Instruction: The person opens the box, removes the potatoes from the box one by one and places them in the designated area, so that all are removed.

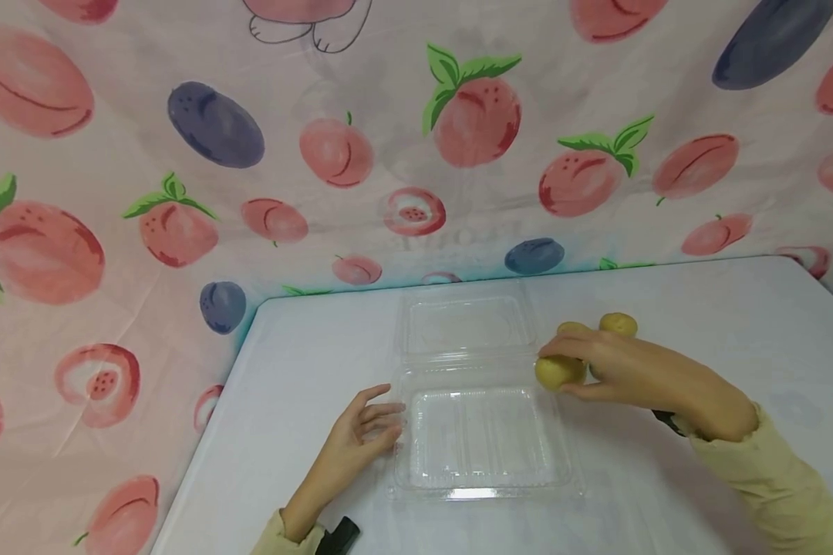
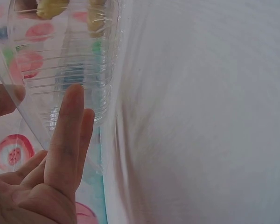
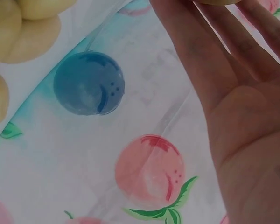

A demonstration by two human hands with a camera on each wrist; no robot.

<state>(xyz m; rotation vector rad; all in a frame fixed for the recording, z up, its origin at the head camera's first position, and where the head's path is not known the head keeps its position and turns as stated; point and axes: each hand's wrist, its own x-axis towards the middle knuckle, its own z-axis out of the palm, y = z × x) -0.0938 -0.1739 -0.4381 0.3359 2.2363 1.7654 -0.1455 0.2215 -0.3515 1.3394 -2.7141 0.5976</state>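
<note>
A clear plastic clamshell container (image 1: 482, 493) lies with its lid (image 1: 468, 324) folded back toward the wall. My left hand (image 1: 364, 435) is at the container's left side, fingers extended; in the left wrist view the fingers (image 2: 65, 144) lie close to its ribbed wall, and contact is unclear. My right hand (image 1: 618, 366) holds a round yellow fruit (image 1: 558, 374) between thumb and fingers over the container's upper right corner. Only a sliver of that fruit (image 3: 217, 2) shows in the right wrist view. Its exact kind is unclear.
More yellow fruits (image 1: 618, 324) sit behind the right hand, partly hidden; the right wrist view shows several yellow fruits (image 3: 32, 37) grouped together. The white table (image 1: 305, 339) meets a fruit-patterned cloth (image 1: 382, 92) at its back and left edges.
</note>
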